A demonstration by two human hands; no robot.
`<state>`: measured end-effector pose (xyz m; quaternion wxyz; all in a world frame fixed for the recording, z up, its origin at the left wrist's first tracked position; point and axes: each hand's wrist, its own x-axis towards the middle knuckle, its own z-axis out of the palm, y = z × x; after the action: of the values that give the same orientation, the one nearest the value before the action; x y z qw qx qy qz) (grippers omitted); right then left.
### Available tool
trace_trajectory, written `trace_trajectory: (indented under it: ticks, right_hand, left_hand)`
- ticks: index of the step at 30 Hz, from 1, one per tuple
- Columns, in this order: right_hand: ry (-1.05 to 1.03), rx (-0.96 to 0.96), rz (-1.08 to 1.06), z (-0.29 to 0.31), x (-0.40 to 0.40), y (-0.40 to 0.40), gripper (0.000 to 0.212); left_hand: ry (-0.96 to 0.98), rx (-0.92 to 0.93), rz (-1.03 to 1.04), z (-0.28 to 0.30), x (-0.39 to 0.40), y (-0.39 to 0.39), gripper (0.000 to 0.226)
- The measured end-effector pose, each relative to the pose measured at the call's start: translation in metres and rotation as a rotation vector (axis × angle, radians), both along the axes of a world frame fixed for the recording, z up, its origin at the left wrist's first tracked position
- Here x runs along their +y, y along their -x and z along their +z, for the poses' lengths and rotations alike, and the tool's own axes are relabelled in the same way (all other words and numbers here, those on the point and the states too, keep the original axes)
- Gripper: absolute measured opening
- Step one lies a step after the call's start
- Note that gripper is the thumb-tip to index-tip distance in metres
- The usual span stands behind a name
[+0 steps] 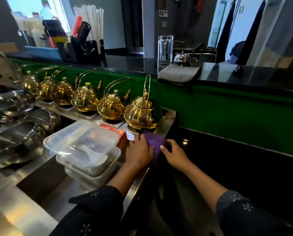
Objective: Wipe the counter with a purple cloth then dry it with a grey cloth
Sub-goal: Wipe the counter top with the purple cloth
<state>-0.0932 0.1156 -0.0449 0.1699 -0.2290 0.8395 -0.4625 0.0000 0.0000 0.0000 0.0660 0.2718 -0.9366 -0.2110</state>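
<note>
A purple cloth lies bunched at the right edge of the steel counter, just in front of the nearest gold kettle. My left hand rests on its left side, fingers spread on the fabric. On its right side my right hand holds the cloth with the thumb pressed on it. A folded grey cloth lies on the raised black bar top, hanging slightly over its front edge. The lower black counter stretches to the right of my hands.
Several gold kettles stand in a row along the green wall. Stacked clear plastic containers and a red box sit left of my hands. Steel bowls fill the far left. A clear jug and service bell stand behind the grey cloth.
</note>
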Motion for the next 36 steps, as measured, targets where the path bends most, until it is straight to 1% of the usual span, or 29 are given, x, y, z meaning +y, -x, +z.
trace_trajectory:
  ticks: [5,8,10,14,17,20,22,25,27,29,32,36]
  right_hand:
    - [0.1,-0.161,-0.11,-0.007,-0.009,0.001,0.044]
    - [0.144,-0.214,-0.104,-0.005,-0.001,0.007,0.026]
    - [0.176,-0.236,-0.098,-0.002,0.007,0.008,0.018]
    - [0.216,-0.261,-0.061,0.008,0.023,0.006,0.018]
    - [0.27,-0.252,-0.07,0.021,0.038,0.009,0.015]
    - [0.373,-0.283,-0.113,0.037,0.062,0.017,0.018]
    - [0.423,-0.261,-0.155,0.052,0.083,0.024,0.02]
    - [0.464,-0.141,-0.212,0.078,0.118,0.035,0.015]
    - [0.477,-0.069,-0.248,0.099,0.141,0.044,0.014]
    - [0.482,-0.01,-0.276,0.119,0.16,0.056,0.012]
    - [0.47,0.107,-0.313,0.15,0.184,0.078,0.011]
    - [0.418,0.214,-0.36,0.186,0.203,0.104,0.012]
  left_hand:
    - [-0.202,0.114,0.103,-0.01,-0.01,0.001,0.082]
    - [-0.221,0.127,0.128,-0.008,-0.017,0.001,0.088]
    - [-0.241,0.126,0.121,-0.007,-0.02,0.002,0.083]
    - [-0.326,0.173,0.117,-0.005,-0.014,0.005,0.058]
    - [-0.516,0.237,0.075,0.009,-0.002,0.007,0.048]
    - [-0.817,0.342,0.007,0.028,0.014,0.01,0.035]
    - [-0.909,0.398,-0.028,0.041,0.028,0.016,0.03]
    - [-1.004,0.493,-0.11,0.056,0.052,0.035,0.022]
    - [-1.008,0.526,-0.178,0.07,0.067,0.051,0.018]
    - [-0.946,0.544,-0.242,0.087,0.08,0.07,0.014]
    - [-0.782,0.584,-0.328,0.113,0.094,0.1,0.012]
    - [-0.598,0.601,-0.387,0.147,0.104,0.136,0.012]
